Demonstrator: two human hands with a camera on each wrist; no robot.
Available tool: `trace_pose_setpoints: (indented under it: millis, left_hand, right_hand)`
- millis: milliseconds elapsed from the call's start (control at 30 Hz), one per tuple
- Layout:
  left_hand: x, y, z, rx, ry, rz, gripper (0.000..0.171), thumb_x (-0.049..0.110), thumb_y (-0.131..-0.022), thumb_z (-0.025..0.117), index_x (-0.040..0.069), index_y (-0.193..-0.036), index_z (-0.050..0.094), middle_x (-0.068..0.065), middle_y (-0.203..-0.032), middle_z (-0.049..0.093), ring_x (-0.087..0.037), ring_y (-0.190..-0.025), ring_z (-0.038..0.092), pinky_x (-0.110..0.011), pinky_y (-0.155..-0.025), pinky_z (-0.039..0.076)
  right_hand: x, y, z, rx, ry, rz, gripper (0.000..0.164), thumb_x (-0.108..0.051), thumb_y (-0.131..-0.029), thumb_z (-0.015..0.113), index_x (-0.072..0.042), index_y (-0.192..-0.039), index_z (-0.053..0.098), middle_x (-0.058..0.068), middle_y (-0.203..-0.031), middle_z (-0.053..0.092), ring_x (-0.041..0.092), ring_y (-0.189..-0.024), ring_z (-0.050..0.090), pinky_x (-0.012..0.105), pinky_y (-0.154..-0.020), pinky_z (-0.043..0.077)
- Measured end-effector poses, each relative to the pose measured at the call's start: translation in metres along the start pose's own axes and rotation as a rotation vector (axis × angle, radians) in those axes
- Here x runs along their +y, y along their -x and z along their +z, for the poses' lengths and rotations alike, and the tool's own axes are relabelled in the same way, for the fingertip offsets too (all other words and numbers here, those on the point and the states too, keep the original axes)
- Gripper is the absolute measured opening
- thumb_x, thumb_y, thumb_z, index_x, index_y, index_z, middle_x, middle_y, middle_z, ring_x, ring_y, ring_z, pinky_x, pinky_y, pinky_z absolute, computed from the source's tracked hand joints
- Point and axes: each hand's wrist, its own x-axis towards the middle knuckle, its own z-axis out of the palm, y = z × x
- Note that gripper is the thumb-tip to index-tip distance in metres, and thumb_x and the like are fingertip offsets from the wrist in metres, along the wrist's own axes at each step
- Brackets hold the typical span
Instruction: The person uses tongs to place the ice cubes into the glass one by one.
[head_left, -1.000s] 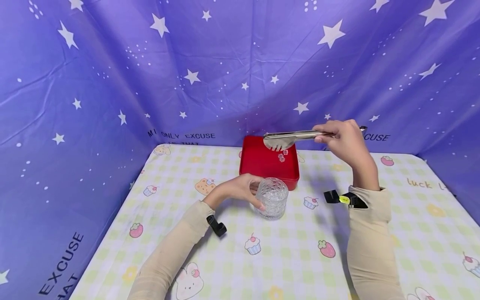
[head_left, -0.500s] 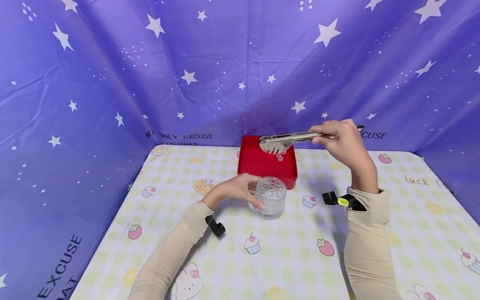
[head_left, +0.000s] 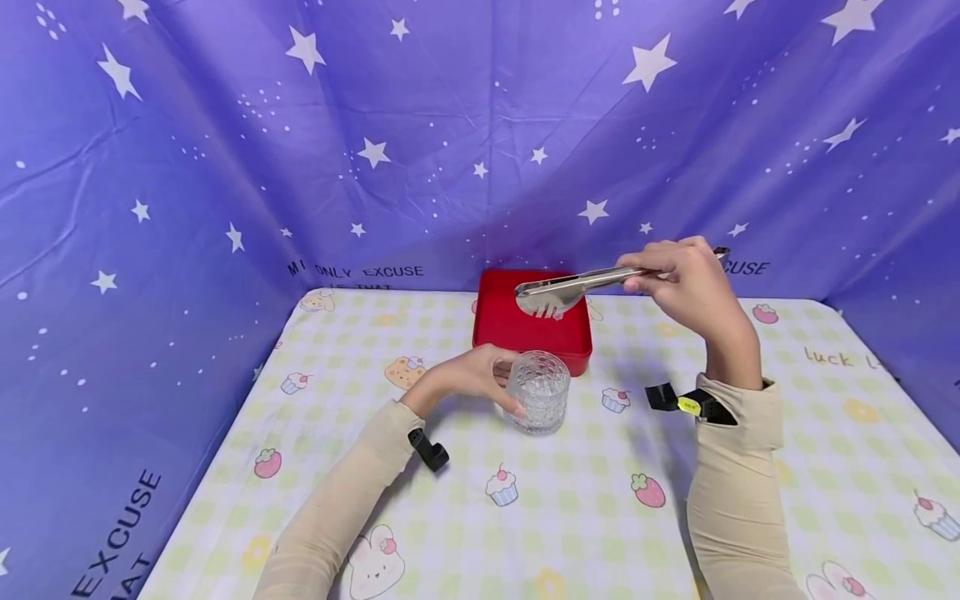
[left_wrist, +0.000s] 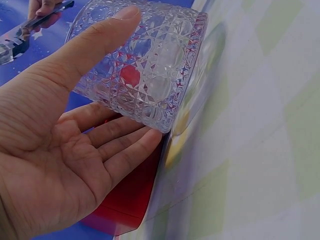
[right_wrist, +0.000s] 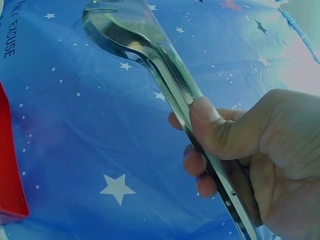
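My left hand [head_left: 476, 372] holds a clear patterned drinking glass [head_left: 540, 396] that stands on the table. In the left wrist view the thumb lies along the glass's near side and the other fingers reach round below it. Metal serving tongs [head_left: 592, 279] are gripped in my right hand [head_left: 686, 279], thumb along the handle in the right wrist view. Their toothed head hovers over a red square tray [head_left: 491, 325] behind the glass. Small clear pieces [head_left: 557, 315] show by the teeth, mostly hidden; I cannot tell whether the tongs touch them.
A checked cloth [head_left: 600, 500] printed with cakes and strawberries covers the table. A purple starred curtain [head_left: 450, 100] hangs close behind the tray and along both sides. Black wrist cameras [head_left: 429, 450] are strapped over both sleeves.
The head of the tongs has tipped lower over the tray and now covers most of the clear pieces. The left hand keeps the glass in place while the head view shifts slightly.
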Motion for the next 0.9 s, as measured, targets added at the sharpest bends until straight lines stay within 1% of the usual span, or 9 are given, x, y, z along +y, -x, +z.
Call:
trace_pose_setpoints:
  millis: [67, 167, 333, 433, 533, 600, 800, 900]
  left_hand:
    - [0.0008, 0.0002, -0.0010, 0.006, -0.004, 0.002, 0.071, 0.006, -0.074, 0.090, 0.006, -0.139, 0.062, -0.008, -0.132, 0.069, -0.019, -0.126, 0.064, -0.027, -0.107, 0.052]
    - [0.0014, 0.0002, -0.0023, 0.008, -0.001, 0.006, 0.070, 0.005, -0.074, 0.090, 0.005, -0.138, 0.062, -0.010, -0.132, 0.069, -0.021, -0.126, 0.064, -0.027, -0.107, 0.052]
    - [0.0011, -0.0002, -0.0022, 0.000, -0.002, 0.003, 0.067, 0.006, -0.074, 0.090, 0.005, -0.135, 0.064, -0.009, -0.129, 0.071, -0.017, -0.122, 0.066, -0.026, -0.107, 0.052]
    - [0.0010, 0.0001, -0.0017, 0.005, -0.014, -0.002, 0.065, 0.007, -0.073, 0.091, 0.006, -0.133, 0.066, -0.007, -0.126, 0.072, -0.013, -0.119, 0.066, -0.025, -0.106, 0.053]
    - [0.0011, 0.0007, -0.0014, 0.012, -0.018, -0.010, 0.064, 0.008, -0.073, 0.091, 0.006, -0.132, 0.066, -0.006, -0.124, 0.072, -0.012, -0.116, 0.066, -0.025, -0.105, 0.053]
    - [0.0014, 0.0011, -0.0013, 0.013, -0.017, -0.016, 0.065, 0.008, -0.074, 0.091, 0.006, -0.133, 0.065, -0.007, -0.125, 0.072, -0.013, -0.117, 0.066, -0.025, -0.105, 0.053]
    - [0.0014, 0.0017, -0.0006, 0.008, -0.012, -0.019, 0.069, 0.007, -0.074, 0.091, 0.006, -0.137, 0.063, -0.007, -0.130, 0.070, -0.015, -0.121, 0.065, -0.026, -0.107, 0.052]
    - [0.0012, 0.0011, -0.0005, 0.001, -0.012, -0.015, 0.071, 0.007, -0.074, 0.091, 0.007, -0.138, 0.062, -0.007, -0.131, 0.070, -0.014, -0.122, 0.065, -0.026, -0.107, 0.052]
  right_hand:
    - [0.0000, -0.0015, -0.0008, -0.015, 0.002, -0.032, 0.021, 0.004, -0.076, 0.084, -0.003, -0.096, 0.081, 0.008, -0.071, 0.071, 0.002, -0.061, 0.042, 0.021, -0.068, 0.032]
    - [-0.0004, -0.0024, -0.0024, -0.039, -0.002, -0.064, 0.022, 0.005, -0.075, 0.084, -0.004, -0.095, 0.081, 0.001, -0.067, 0.066, 0.003, -0.057, 0.040, 0.019, -0.054, 0.032]
    - [-0.0012, -0.0004, -0.0050, -0.082, -0.003, -0.067, 0.022, 0.003, -0.075, 0.085, -0.003, -0.096, 0.081, -0.002, -0.066, 0.064, 0.004, -0.057, 0.039, 0.019, -0.055, 0.030]
    - [-0.0025, 0.0011, -0.0071, -0.109, 0.011, -0.048, 0.023, 0.002, -0.075, 0.085, -0.005, -0.097, 0.081, -0.004, -0.065, 0.060, 0.004, -0.057, 0.038, 0.020, -0.055, 0.030]
    - [-0.0041, 0.0024, -0.0086, -0.142, 0.029, -0.025, 0.023, 0.001, -0.077, 0.085, -0.007, -0.098, 0.082, -0.005, -0.065, 0.059, 0.004, -0.056, 0.037, 0.021, -0.056, 0.030]
    - [-0.0050, 0.0030, -0.0087, -0.161, 0.039, -0.019, 0.023, 0.001, -0.077, 0.084, -0.008, -0.099, 0.082, -0.005, -0.067, 0.061, 0.004, -0.056, 0.038, 0.023, -0.058, 0.030]
    - [-0.0079, 0.0045, -0.0073, -0.196, 0.045, -0.010, 0.024, 0.000, -0.078, 0.083, -0.007, -0.101, 0.081, -0.002, -0.071, 0.066, 0.005, -0.058, 0.039, 0.029, -0.077, 0.030]
    - [-0.0091, 0.0053, -0.0064, -0.198, 0.049, -0.002, 0.024, 0.001, -0.077, 0.083, -0.006, -0.100, 0.081, -0.001, -0.073, 0.068, 0.007, -0.062, 0.040, 0.032, -0.081, 0.031]
